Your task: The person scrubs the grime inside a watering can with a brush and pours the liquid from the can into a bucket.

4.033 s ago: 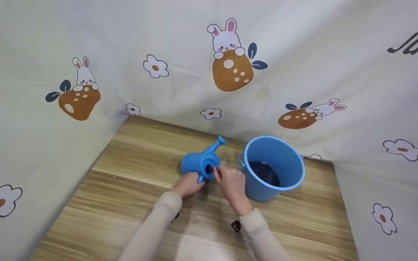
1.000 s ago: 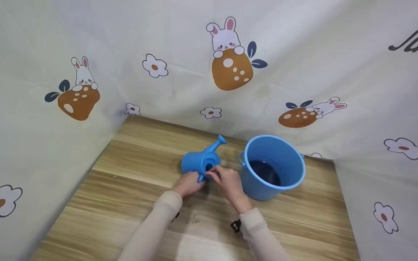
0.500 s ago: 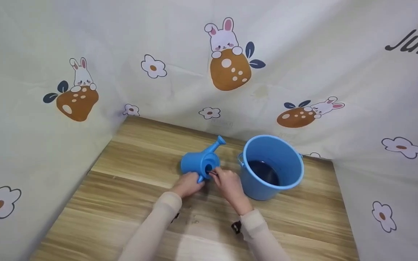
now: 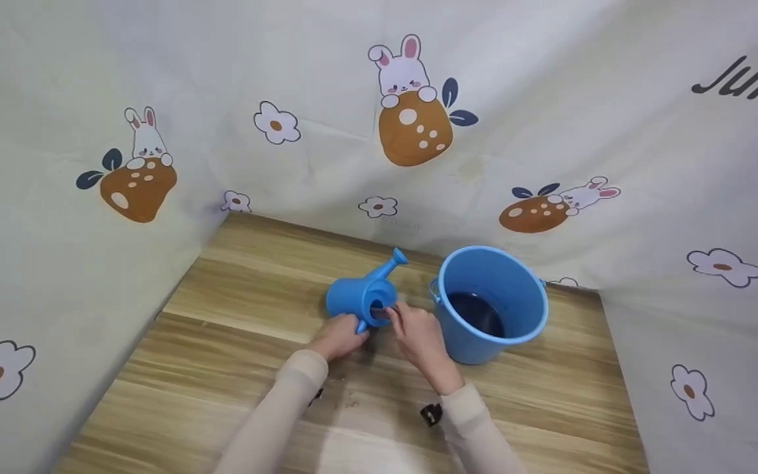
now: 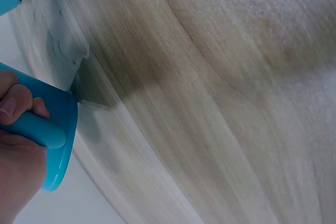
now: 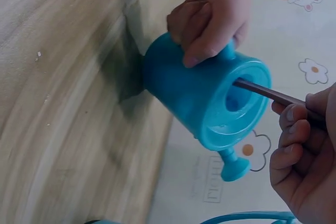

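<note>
A small blue watering can (image 4: 349, 296) is held just over the wooden surface, its spout slanting toward the back. My left hand (image 4: 339, 336) grips the can's handle; the left wrist view shows the fingers wrapped round that handle (image 5: 39, 129). From the right, my right hand (image 4: 420, 332) pinches a thin dark brown stick (image 6: 273, 95) between thumb and fingers. One end of the stick goes in through the round opening (image 6: 239, 98) at the can's top. What the hidden end touches inside cannot be told.
Right of the hands stands a blue bucket (image 4: 471, 349) with dark liquid at its bottom. Patterned cloth (image 4: 313, 164) walls in the wooden tabletop (image 4: 234, 368) behind and at the sides. Wet patches (image 5: 63, 45) lie on the wood near the can.
My right hand stays at the can's mouth, shifting slightly while its fingers close in round the stick. More of the stick shows now. The can, left hand and bucket keep their places.
</note>
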`<state>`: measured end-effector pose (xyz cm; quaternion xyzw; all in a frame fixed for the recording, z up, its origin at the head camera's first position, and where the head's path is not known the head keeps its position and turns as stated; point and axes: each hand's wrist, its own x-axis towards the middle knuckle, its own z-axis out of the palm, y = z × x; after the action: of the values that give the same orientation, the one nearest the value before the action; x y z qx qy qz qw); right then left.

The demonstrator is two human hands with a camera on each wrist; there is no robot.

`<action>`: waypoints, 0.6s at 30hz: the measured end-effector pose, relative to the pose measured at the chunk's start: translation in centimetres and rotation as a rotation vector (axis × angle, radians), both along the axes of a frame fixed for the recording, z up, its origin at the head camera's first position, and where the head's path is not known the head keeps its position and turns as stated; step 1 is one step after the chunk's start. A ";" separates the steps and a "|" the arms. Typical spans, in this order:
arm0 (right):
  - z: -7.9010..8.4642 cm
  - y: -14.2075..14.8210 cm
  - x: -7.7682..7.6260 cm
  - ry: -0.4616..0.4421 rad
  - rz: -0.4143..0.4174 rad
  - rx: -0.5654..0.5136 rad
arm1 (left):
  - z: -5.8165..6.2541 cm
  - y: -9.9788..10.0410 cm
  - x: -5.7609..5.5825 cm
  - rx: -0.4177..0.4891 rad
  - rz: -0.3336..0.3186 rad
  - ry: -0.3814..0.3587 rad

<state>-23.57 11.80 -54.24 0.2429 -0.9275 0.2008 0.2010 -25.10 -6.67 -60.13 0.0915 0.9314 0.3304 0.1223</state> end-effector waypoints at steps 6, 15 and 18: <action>0.4 0.0 0.4 0.002 -0.038 -0.011 | -0.2 -0.2 0.0 0.016 0.028 -0.009; 0.6 -0.3 0.8 0.046 0.000 -0.046 | -0.2 -0.3 0.0 0.048 0.021 0.029; 0.6 -0.3 0.9 0.072 0.009 -0.038 | -0.2 -0.5 -0.1 0.048 0.025 0.018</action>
<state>-22.67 11.48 -53.63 0.2504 -0.9146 0.2104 0.2377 -25.15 -7.12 -60.34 0.0855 0.9253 0.3535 0.1075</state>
